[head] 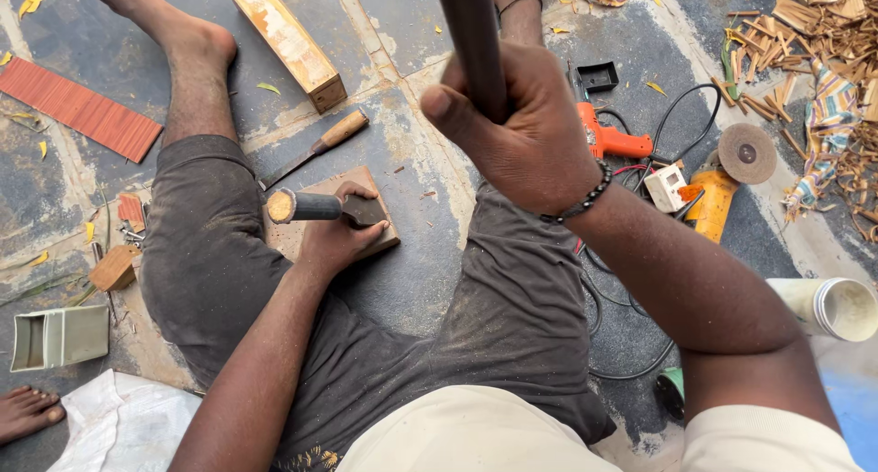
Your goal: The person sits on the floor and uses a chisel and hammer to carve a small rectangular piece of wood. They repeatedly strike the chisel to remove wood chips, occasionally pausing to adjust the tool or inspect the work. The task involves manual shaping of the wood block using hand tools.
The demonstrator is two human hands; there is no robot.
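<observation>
A short dark cylindrical piece (315,206), its pale cut end turned toward the left knee, is held lying flat on a small wooden block (389,237) that rests on the floor (402,280) between the person's spread legs. The left hand (343,232) is wrapped over this piece, its grip clenched around the far end and pressing it down against the block. A long dark rod-like handle (471,37) is grasped by the right hand (526,134), raised well above the block, with the fingers closed fully around it; its upper end is cut off by the picture's top edge, so the kind of tool cannot be told. A beaded bracelet (581,200) is worn on the right wrist. Just beyond the block a wooden-handled chisel (320,146) is laid on the floor. To the right, an orange drill (608,141) and an angle grinder (732,175) are seen among black cables, with wood offcuts (805,24) heaped in the far corner.
</observation>
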